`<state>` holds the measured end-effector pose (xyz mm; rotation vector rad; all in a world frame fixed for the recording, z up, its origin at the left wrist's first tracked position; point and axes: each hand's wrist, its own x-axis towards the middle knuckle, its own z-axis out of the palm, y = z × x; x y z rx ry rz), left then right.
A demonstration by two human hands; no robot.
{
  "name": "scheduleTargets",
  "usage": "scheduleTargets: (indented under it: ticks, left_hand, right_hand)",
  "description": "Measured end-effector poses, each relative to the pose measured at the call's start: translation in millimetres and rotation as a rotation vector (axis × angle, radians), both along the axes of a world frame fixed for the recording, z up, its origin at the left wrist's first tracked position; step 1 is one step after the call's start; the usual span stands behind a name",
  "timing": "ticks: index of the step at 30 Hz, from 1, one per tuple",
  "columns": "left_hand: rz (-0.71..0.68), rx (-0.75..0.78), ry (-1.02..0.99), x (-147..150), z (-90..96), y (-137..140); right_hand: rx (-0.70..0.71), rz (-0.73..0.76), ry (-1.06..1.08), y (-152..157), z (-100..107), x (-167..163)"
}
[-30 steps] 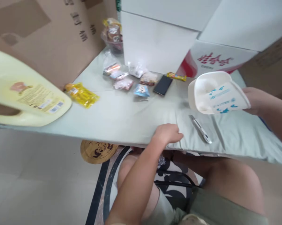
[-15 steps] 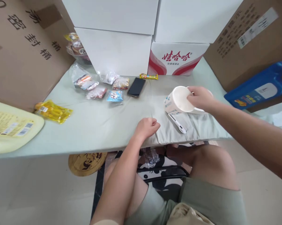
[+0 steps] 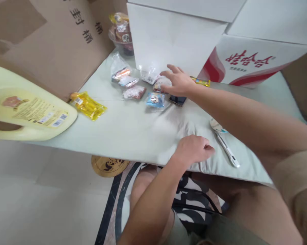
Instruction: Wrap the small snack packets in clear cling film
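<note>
My right hand (image 3: 180,81) reaches over the small wrapped snacks, its fingers spread and nothing in them. Just under its fingertips lies a clear-wrapped snack packet (image 3: 162,84); whether they touch I cannot tell. A blue snack packet (image 3: 155,99) sits nearer to me, and a black phone (image 3: 178,99) is partly hidden below the hand. My left hand (image 3: 194,149) rests closed on the cloth near the front edge, with nothing visible in it. To its right lies a white utility knife (image 3: 227,150). A patterned paper cup (image 3: 218,125) shows partly behind my right forearm.
White cartons (image 3: 178,37) stand along the back. At left are a large yellow jug (image 3: 41,105), a yellow packet (image 3: 89,106) and a brown carton (image 3: 58,51). A clear tub of snacks (image 3: 121,35) stands behind more packets (image 3: 134,92).
My right hand has let go of the paper cup and moved left to the snack packets, its fingers opening. The view has turned left. My left hand stays closed on the cloth.
</note>
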<state>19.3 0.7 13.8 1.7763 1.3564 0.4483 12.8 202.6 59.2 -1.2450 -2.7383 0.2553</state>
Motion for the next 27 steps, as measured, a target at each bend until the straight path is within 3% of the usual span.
scheduleTargets:
  ticks: [4,8,14,19,24,27]
  left_hand:
    - [0.022,-0.044,-0.012,-15.3,-3.7,-0.4]
    - [0.012,-0.076,-0.031,-29.0,-4.3,0.3]
    - [-0.016,-0.089,-0.075,-26.8,1.7,0.4]
    - [-0.079,-0.06,-0.053,-12.3,-0.3,-6.2]
    - [-0.091,-0.017,-0.006,-4.7,-4.2,-11.2]
    - [-0.013,0.01,-0.099,-13.0,-1.4,-9.2]
  right_hand:
    - [-0.123,-0.067,0.013,43.5,-32.6,-66.3]
    - [-0.153,-0.044,-0.041,51.2,-44.5,-78.0]
    - [-0.116,0.053,-0.143,0.3,-41.9,-65.3]
    - [-0.138,-0.002,-0.188,-47.7,-37.7,-53.4]
    - [-0.162,-0.023,-0.256,-69.7,-29.5,-28.1]
    - [-0.163,-0.018,-0.293,-71.8,-25.9,-8.2]
